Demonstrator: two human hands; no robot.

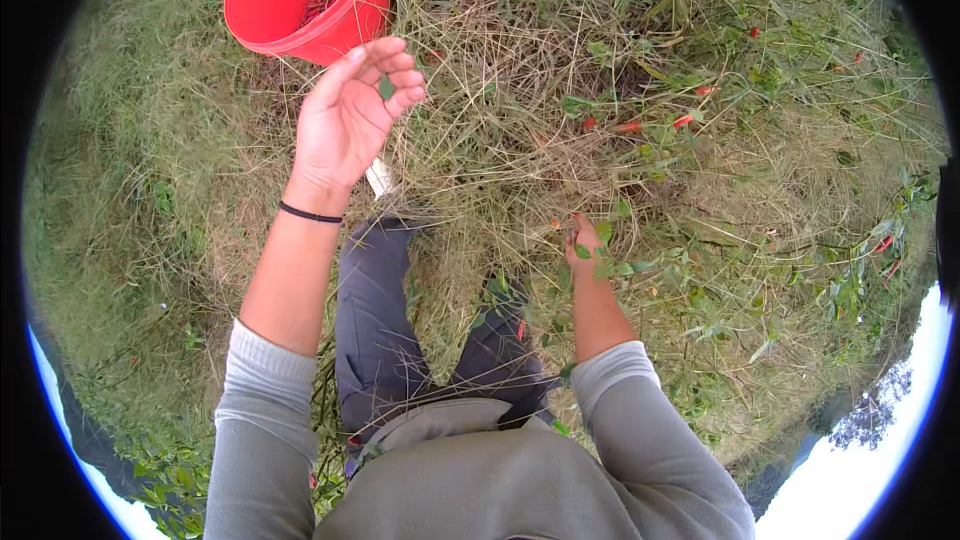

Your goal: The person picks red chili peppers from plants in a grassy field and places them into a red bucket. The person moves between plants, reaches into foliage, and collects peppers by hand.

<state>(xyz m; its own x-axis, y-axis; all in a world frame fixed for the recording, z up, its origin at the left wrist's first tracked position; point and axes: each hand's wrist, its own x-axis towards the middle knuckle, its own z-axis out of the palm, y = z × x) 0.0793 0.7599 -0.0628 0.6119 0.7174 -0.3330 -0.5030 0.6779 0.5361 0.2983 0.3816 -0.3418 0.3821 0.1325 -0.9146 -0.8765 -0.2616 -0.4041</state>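
Note:
My left hand is held palm up with loosely curled fingers, and nothing shows in it. Its thumb and fingertips overlap the lower edge of a red plastic bucket in the view. Inside the tilted bucket lie dark red chili peppers. My right hand is low among the grass and green leaves, partly covered by them. A small red spot shows at its fingertips, too small to identify. Red chili peppers hang or lie in the plants ahead of that hand.
Dry, tangled grass covers the ground. More red peppers show among green plants at the right. My legs in dark trousers stand in the grass, with a pale object just beyond the left leg.

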